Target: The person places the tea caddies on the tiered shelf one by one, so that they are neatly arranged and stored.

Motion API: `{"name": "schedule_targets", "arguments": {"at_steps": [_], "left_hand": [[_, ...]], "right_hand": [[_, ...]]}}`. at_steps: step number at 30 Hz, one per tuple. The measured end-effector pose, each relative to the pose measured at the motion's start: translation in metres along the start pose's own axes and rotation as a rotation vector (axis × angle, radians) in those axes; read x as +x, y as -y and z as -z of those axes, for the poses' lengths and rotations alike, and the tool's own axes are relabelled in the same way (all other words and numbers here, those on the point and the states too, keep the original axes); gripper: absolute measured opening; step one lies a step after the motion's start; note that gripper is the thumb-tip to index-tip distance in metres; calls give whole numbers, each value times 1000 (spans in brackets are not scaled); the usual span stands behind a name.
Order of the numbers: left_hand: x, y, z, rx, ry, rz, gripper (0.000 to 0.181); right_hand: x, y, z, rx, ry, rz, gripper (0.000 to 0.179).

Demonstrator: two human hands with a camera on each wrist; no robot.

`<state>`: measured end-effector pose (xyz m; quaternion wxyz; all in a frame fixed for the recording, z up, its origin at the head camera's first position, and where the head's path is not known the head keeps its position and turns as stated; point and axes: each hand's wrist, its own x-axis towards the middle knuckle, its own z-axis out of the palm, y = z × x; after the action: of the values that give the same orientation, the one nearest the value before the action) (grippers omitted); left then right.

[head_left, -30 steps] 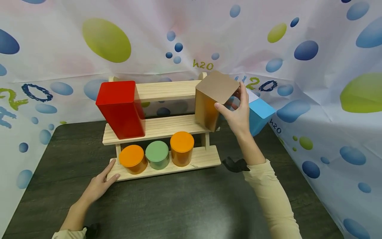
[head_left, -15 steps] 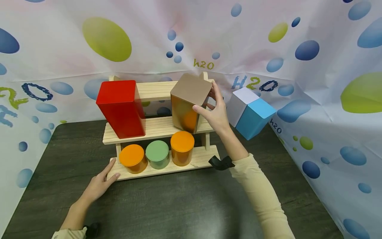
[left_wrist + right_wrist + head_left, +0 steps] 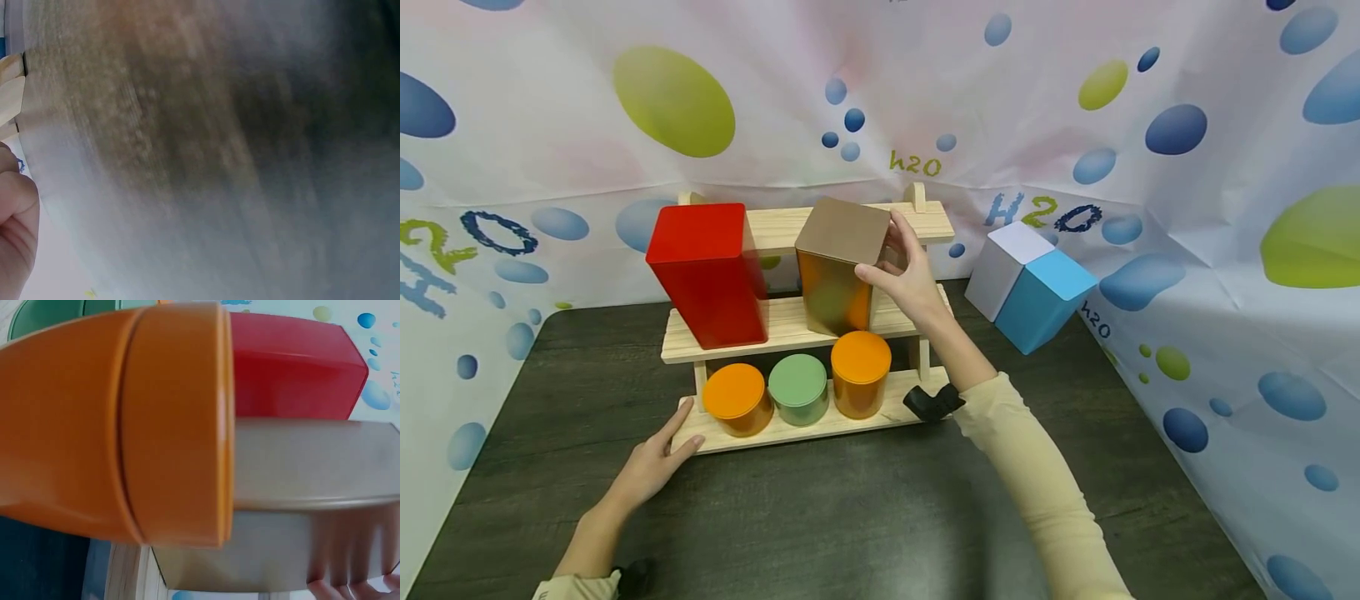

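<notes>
In the head view my right hand point(image 3: 906, 279) holds a tall gold tin point(image 3: 833, 292) by its right side, thumb near the front and fingers behind. The tin stands over the middle tier of a three-tier wooden rack point(image 3: 786, 321), and fingertips show at its side in the right wrist view. To its left, a gap away, a tall red tin point(image 3: 703, 287) occupies the same tier. My left hand point(image 3: 647, 471) grips the left end of the bottom tier, thumb at the front edge. Curled fingers point(image 3: 15, 212) appear at the left wrist view's edge.
On the bottom tier stand an orange canister point(image 3: 739, 400), a green canister point(image 3: 797, 390) and a taller orange canister point(image 3: 859, 375). A white box point(image 3: 1000, 271) and a blue box point(image 3: 1043, 300) sit side by side right of the rack, near the patterned backdrop point(image 3: 1037, 83).
My right hand has moved left along the middle tier with the gold tin, toward the red tin, uncovering the white box. My left hand has stayed at the rack's end.
</notes>
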<state>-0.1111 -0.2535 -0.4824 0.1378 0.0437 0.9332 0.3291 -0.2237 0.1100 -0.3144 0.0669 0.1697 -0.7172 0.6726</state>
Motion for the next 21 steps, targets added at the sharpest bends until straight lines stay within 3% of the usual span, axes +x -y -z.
{"name": "schedule_targets", "arguments": {"at_steps": [7,15,21], "left_hand": [[0,1,0,3,-6,-19,74],[1,1,0,3,5,-13,74],[2,2,0,2,10,-4,75]], "right_hand": [[9,-7,-5,70,28,25,72],[7,-7,-8,14,47,32,66],[6,-6,-14,-116,38,37,60]]}}
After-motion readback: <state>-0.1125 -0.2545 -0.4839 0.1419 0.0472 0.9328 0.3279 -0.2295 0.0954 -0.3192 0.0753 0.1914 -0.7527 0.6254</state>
